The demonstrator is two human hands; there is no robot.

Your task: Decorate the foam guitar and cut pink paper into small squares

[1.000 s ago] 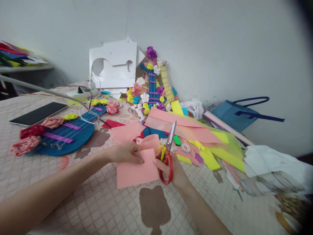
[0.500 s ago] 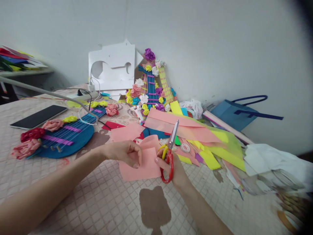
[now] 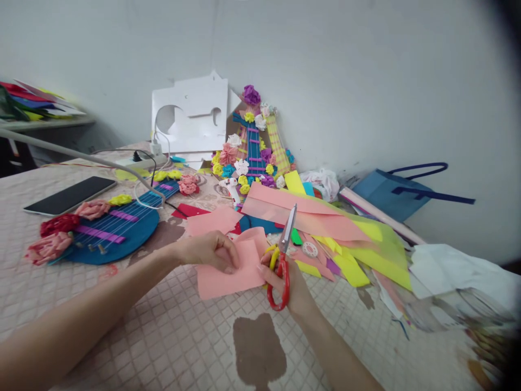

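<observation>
My left hand (image 3: 211, 251) pinches the upper edge of a pink paper sheet (image 3: 228, 277) that lies folded just above the table. My right hand (image 3: 291, 285) grips red-and-yellow scissors (image 3: 281, 260), blades closed and pointing up and away; its fingertips also touch the sheet's right edge. Both hands meet at the paper in the middle of the view.
A blue guitar-shaped craft with paper roses (image 3: 109, 228) lies at left, a phone (image 3: 69, 195) beyond it. A flower-decorated tower (image 3: 254, 146), white cardboard (image 3: 191, 114), loose pink and yellow sheets (image 3: 325, 222), a blue bag (image 3: 391, 187) and a glue gun (image 3: 231, 187) crowd the back.
My left hand has shifted its pinch along the pink sheet, folding it smaller. The scissors stayed upright in my right hand, which barely moved.
</observation>
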